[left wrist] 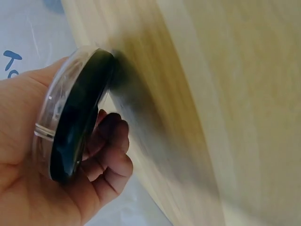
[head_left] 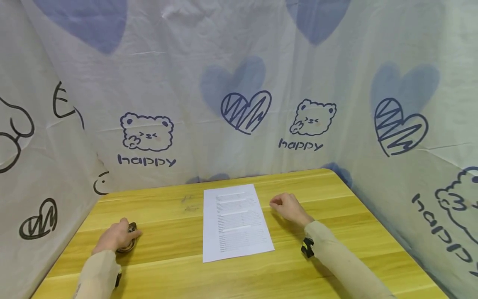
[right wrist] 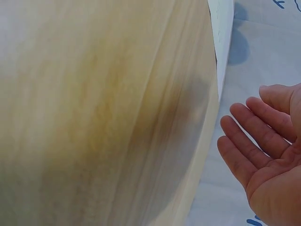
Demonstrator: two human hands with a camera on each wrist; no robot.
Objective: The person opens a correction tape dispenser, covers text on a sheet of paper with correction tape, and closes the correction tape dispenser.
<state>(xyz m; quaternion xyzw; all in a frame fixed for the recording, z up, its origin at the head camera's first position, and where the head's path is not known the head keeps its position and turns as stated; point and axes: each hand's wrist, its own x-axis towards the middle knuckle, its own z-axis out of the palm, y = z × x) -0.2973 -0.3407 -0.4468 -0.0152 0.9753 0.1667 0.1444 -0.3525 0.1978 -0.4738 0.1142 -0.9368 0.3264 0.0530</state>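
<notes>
My left hand [head_left: 115,236] is at the left side of the table, gripping a small rounded object with a black side and a clear, see-through casing [left wrist: 77,115]. In the left wrist view the fingers curl around it, with its dark face turned toward the tabletop. A white sheet of paper [head_left: 237,224] printed with lines of small text lies flat in the middle. Just right of its upper part hovers my right hand [head_left: 291,207], which holds nothing; its fingers are relaxed and slightly bent in the right wrist view.
The yellow wood-grain table [head_left: 168,265] carries the sheet. Faint dark smudges [head_left: 191,203] mark its surface left of the paper. Pale fabric [head_left: 201,50] with blue hearts and bear drawings hangs around the table's back and sides.
</notes>
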